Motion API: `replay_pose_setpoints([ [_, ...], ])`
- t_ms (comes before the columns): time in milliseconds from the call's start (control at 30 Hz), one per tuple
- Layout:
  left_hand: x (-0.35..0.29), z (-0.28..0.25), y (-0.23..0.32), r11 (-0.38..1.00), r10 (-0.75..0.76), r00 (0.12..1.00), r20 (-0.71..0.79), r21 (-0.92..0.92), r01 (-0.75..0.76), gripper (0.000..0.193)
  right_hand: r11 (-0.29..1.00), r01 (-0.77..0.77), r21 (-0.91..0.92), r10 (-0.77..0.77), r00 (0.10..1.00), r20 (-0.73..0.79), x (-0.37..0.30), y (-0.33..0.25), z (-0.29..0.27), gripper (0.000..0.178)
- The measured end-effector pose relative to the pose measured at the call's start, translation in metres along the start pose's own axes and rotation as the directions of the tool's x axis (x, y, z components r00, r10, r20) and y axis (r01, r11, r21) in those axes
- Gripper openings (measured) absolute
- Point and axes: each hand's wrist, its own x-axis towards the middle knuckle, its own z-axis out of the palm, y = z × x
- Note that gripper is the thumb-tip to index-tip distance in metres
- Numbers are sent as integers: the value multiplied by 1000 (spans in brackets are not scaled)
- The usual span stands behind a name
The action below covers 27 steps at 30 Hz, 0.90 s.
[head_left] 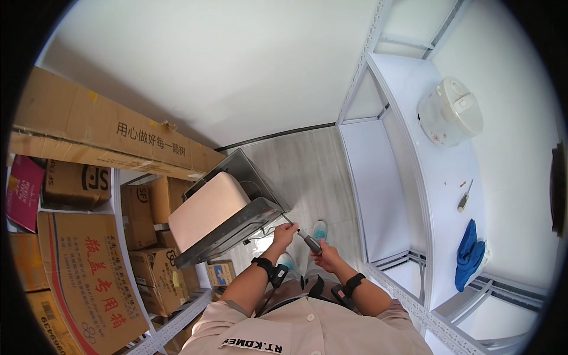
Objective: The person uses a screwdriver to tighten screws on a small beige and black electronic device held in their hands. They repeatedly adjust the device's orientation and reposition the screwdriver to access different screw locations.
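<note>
My right hand (326,257) is closed around the dark grey handle of a screwdriver (311,242). Its thin shaft points up and left, toward the corner of a dark-framed panel (231,235). Beside that shaft, my left hand (285,234) has its fingers pinched together near the panel's edge; whether they grip the shaft or a small part is too small to tell. The panel stands tilted, with a large pale pink box-shaped body (210,210) against it. A dark cable (267,231) hangs below the panel, close to my left hand.
On the white shelf (408,77) at right stand a white lidded appliance (452,112), a second screwdriver (463,203), small screws and a blue cloth (470,254). Cardboard boxes (89,266) fill the left-hand rack. A long carton (118,127) lies above them. Grey floor (307,171) shows ahead.
</note>
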Motion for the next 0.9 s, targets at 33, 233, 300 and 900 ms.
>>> replay_pose_setpoints([
  [33, 0, -2, 0, 998, -17, 999, 28, -62, 19, 33, 1000, 18, -17, -19, 1000, -11, 6, 3, -2, 45],
  [233, -5, 5, 6, 980, 18, 996, -92, 200, 1, 36, 997, 73, -14, -74, 994, -81, 5, 4, 4, 36],
  [300, -4, 9, 4, 964, 45, 987, -155, 265, -2, 38, 994, 103, -36, -105, 992, -73, -1, 5, 7, 34],
  [900, -11, 14, -12, 970, 28, 996, 88, 237, -49, 51, 964, 198, -178, -224, 964, -141, 0, 18, 8, 52],
])
